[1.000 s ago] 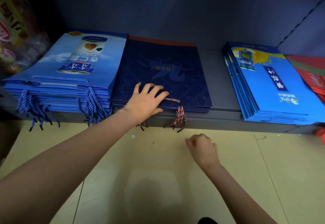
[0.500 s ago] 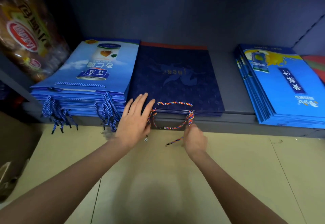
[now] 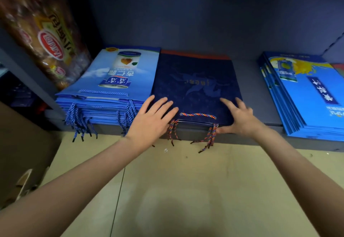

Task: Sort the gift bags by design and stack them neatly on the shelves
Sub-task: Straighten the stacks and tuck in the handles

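We see three stacks of flat gift bags on one dark shelf (image 3: 249, 85). The navy stack (image 3: 195, 87) lies at the centre, with an orange strip along its far edge and multicoloured rope handles (image 3: 197, 114) hanging over the shelf's front lip. At 9 o'clock from it, touching its side, lies the light-blue stack (image 3: 111, 87), printed with a can, its blue cords dangling at the front. At 3 o'clock, well apart, lies the bright-blue stack (image 3: 305, 97).

Our left hand (image 3: 152, 121) rests flat on the navy stack's near left corner, fingers straight and spread, gripping nothing. Our right hand (image 3: 240, 117) rests on the near right corner, fingers extended on top and thumb against the front edge beside the handles.

At 10 o'clock, a packaged food item (image 3: 46, 37) leans beyond the light-blue stack. Beige floor (image 3: 186, 190) lies below the shelf.
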A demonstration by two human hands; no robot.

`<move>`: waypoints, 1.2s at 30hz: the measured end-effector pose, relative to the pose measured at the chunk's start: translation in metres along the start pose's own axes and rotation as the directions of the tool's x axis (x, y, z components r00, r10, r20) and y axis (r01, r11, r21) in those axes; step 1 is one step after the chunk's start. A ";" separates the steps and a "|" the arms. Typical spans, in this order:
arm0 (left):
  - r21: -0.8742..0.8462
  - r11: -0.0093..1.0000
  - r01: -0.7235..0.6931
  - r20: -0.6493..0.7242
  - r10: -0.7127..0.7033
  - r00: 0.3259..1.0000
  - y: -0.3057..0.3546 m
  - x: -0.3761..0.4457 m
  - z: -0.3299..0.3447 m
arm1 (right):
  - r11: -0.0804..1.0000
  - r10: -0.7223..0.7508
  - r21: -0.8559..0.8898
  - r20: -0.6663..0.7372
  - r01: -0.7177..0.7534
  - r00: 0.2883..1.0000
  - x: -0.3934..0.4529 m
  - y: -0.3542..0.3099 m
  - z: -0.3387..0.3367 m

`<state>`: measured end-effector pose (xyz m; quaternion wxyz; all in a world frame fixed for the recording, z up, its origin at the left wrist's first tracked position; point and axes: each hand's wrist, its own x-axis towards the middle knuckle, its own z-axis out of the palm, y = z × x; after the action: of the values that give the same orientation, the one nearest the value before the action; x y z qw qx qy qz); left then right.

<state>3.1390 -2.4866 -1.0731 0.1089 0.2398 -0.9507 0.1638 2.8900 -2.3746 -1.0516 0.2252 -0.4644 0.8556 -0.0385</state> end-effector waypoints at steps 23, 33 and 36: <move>0.211 0.977 0.017 0.572 -0.138 0.808 0.005 0.070 -0.010 | 0.950 -0.148 -0.269 0.063 0.159 0.987 0.028 0.011 -0.022; -0.227 0.974 0.003 -0.006 -0.005 1.000 -0.062 0.015 -0.041 | 0.814 -0.303 -0.440 0.235 0.379 0.924 0.012 -0.077 -0.053; -0.358 0.906 0.226 0.178 -0.171 0.969 -0.101 -0.014 -0.042 | 0.809 -0.458 -0.279 0.252 0.518 0.852 0.012 -0.127 -0.041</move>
<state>3.2062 -2.5495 -1.0117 0.1006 0.3213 -0.9403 -0.0508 2.9657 -2.4624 -0.9840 0.1984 -0.7021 0.6777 0.0919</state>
